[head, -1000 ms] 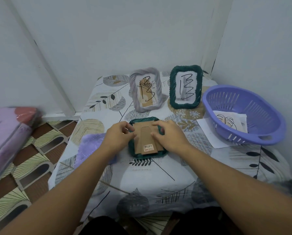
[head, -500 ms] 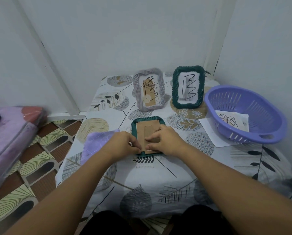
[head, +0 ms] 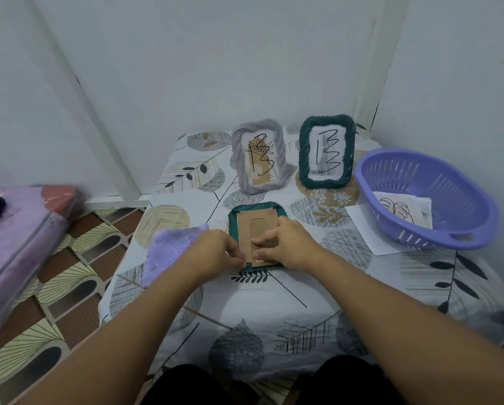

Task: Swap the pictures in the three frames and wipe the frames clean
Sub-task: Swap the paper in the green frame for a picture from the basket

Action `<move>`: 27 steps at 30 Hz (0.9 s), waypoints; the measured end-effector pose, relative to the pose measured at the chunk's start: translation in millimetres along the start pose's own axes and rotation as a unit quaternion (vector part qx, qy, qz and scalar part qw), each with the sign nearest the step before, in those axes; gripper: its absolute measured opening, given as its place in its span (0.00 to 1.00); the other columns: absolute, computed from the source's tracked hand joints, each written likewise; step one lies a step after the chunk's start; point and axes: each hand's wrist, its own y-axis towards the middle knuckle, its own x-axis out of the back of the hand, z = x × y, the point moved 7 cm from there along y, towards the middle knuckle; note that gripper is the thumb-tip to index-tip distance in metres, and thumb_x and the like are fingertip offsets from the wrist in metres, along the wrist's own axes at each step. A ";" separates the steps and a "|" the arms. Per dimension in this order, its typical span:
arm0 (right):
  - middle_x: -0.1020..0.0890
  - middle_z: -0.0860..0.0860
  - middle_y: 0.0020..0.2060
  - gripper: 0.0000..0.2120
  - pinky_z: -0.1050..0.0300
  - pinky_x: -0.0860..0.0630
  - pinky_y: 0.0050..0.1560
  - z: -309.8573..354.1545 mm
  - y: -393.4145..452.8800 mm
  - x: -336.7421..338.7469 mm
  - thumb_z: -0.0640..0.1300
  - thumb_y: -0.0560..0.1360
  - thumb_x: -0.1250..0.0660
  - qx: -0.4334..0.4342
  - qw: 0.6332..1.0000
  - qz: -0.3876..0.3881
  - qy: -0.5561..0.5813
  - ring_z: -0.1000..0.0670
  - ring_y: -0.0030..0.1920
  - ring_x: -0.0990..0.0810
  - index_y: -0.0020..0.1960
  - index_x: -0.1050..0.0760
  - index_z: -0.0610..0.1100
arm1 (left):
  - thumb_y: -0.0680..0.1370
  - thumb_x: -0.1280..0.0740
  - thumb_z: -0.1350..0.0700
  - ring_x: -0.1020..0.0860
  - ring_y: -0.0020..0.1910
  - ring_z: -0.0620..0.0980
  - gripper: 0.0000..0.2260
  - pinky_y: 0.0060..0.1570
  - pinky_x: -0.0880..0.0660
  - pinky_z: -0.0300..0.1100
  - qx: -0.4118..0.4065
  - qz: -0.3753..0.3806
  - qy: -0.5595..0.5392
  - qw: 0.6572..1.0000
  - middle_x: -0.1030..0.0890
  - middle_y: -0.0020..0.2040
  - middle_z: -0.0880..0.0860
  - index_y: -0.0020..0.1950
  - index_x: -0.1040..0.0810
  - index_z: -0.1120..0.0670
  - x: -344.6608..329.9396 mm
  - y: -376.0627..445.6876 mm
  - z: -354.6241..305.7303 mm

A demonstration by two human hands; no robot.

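Note:
A dark green frame [head: 234,220] lies face down in the middle of the table, its brown cardboard backing [head: 255,226] facing up. My left hand [head: 212,251] pinches at the frame's near left corner. My right hand [head: 288,244] rests on the backing's near end, fingers curled against it. Two frames stand upright behind: a grey one [head: 258,154] and a dark green one [head: 326,150], each showing a scribbled picture. A purple cloth [head: 169,249] lies left of the flat frame, partly under my left wrist.
A purple plastic basket [head: 455,226] at the right holds a leaf drawing [head: 400,211] and sits on a white sheet [head: 362,226]. Walls close in behind and to the right. The table's left edge drops to a patterned floor, with a pink mattress [head: 20,229] beyond.
Both hands slid from the sides of the backing toward the frame's near edge. The left hand now pinches at the near left corner.

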 end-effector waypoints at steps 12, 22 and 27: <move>0.32 0.55 0.49 0.18 0.47 0.28 0.65 2.5 -0.4 3.4 0.62 0.68 0.22 -0.003 1.000 0.007 0.010 0.49 0.60 0.29 0.56 0.16 0.60 | 0.76 0.27 0.57 0.19 0.41 0.46 0.03 0.41 0.23 0.39 -0.077 -0.044 0.032 0.996 0.14 0.41 0.48 0.45 0.15 0.54 -8.9 -14.0 -9.7; 0.31 0.53 0.51 0.18 0.46 0.29 0.66 2.9 0.2 2.6 0.62 0.68 0.23 -0.006 1.000 0.016 0.003 0.47 0.61 0.30 0.56 0.16 0.60 | 0.79 0.30 0.57 0.20 0.42 0.48 0.04 0.41 0.26 0.41 -0.053 -0.097 0.029 0.994 0.15 0.43 0.49 0.47 0.16 0.54 -14.2 -14.8 -5.9; 0.31 0.53 0.50 0.18 0.46 0.29 0.66 3.0 0.2 3.4 0.62 0.68 0.22 -0.001 1.000 0.011 0.006 0.48 0.60 0.30 0.56 0.16 0.60 | 0.77 0.26 0.55 0.22 0.38 0.39 0.05 0.38 0.30 0.33 -0.020 -0.076 -0.031 0.996 0.16 0.40 0.45 0.41 0.17 0.49 -6.4 -6.4 1.0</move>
